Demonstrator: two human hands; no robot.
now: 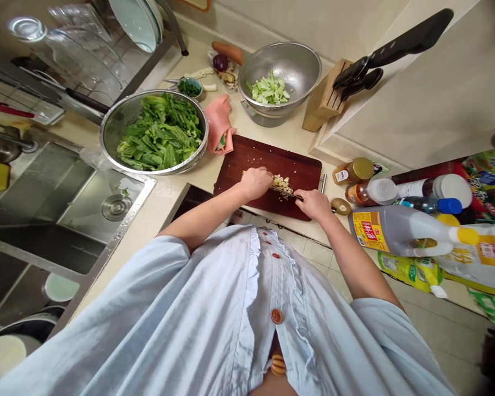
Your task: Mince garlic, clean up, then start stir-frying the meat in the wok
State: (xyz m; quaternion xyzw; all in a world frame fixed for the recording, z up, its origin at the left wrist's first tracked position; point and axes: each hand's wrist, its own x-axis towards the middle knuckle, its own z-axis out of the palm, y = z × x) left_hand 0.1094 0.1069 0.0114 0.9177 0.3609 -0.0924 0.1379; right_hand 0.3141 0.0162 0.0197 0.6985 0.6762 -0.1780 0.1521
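Desk (160, 195) under the lot. Dark red cutting board (278, 157) in front of me; clock centred there. Wide colander (111, 124) of leafy greens (160, 132) at 10 o'clock, smaller colander (301, 66) with sliced green pieces (269, 89) at 12. Knife (286, 192) over the board, handle toward 4. My right hand (314, 205) wraps the handle; my left hand (258, 182) bends at the blade's other end, can't tell if pinching. Chopped pale bits (281, 182) at my left hand's 3 o'clock, along the blade.
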